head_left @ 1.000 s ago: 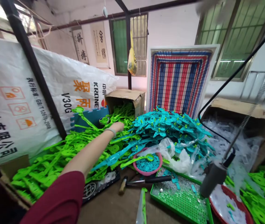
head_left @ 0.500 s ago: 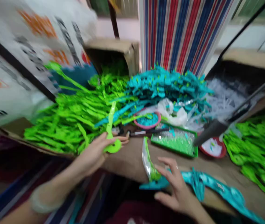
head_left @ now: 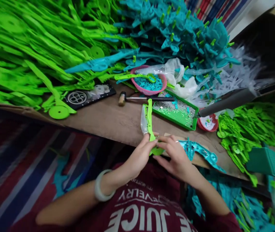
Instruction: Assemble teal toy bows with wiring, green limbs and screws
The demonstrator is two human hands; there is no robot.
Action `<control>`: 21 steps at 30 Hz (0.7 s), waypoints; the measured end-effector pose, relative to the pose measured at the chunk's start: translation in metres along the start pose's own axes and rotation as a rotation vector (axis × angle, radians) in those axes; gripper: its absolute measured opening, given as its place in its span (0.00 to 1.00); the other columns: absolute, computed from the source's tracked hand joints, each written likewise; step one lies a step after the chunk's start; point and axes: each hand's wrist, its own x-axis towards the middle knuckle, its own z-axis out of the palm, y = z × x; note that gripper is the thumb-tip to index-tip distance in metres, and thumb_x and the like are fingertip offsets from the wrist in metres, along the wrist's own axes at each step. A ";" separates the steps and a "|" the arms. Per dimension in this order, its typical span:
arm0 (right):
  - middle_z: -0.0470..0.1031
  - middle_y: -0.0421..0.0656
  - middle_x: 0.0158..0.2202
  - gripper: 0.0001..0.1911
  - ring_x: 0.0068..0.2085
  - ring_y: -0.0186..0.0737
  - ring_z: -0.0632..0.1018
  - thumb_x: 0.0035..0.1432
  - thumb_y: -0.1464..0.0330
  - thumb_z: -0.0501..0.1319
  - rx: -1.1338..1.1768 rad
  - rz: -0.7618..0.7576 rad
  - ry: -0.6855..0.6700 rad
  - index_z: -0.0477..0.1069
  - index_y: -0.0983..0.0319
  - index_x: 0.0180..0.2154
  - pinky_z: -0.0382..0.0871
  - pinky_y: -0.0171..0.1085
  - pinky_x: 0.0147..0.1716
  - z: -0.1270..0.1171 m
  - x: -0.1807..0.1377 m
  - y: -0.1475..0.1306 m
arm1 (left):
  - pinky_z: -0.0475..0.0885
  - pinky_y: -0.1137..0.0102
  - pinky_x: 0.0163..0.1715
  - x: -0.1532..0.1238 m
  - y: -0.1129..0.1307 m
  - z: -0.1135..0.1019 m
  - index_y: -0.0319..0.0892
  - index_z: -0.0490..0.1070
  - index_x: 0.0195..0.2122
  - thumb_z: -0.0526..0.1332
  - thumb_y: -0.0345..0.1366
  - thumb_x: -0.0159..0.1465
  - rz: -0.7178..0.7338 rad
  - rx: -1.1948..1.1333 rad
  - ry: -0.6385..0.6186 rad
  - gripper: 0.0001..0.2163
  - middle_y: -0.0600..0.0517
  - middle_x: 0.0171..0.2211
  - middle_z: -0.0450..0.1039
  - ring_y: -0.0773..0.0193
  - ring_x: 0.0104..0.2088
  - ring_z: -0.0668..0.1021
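My left hand [head_left: 139,157] and my right hand [head_left: 175,157] meet at the table's near edge. Both pinch the round end of a long green plastic piece [head_left: 150,121] that stands up between them, with a clear plastic strip beside it. A teal plastic piece [head_left: 200,152] lies on the table just right of my right hand. A pale bangle is on my left wrist.
A big heap of green pieces [head_left: 31,48] fills the left, a teal heap [head_left: 176,32] the back. A pink bowl [head_left: 149,83], a small hammer [head_left: 137,98], a green tray [head_left: 176,111], a red bowl [head_left: 207,124] and a grey hanging tool [head_left: 226,101] lie behind my hands.
My left hand brought a green piece from the heap to the table edge, and both hands now grip it together. The view has tipped downward.
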 end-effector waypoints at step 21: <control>0.76 0.50 0.52 0.19 0.51 0.49 0.77 0.60 0.74 0.64 0.026 0.107 0.223 0.71 0.56 0.52 0.72 0.51 0.48 -0.037 -0.009 0.034 | 0.75 0.61 0.42 0.092 0.088 -0.127 0.39 0.64 0.63 0.43 0.33 0.73 0.660 1.700 0.424 0.20 0.42 0.42 0.76 0.51 0.44 0.79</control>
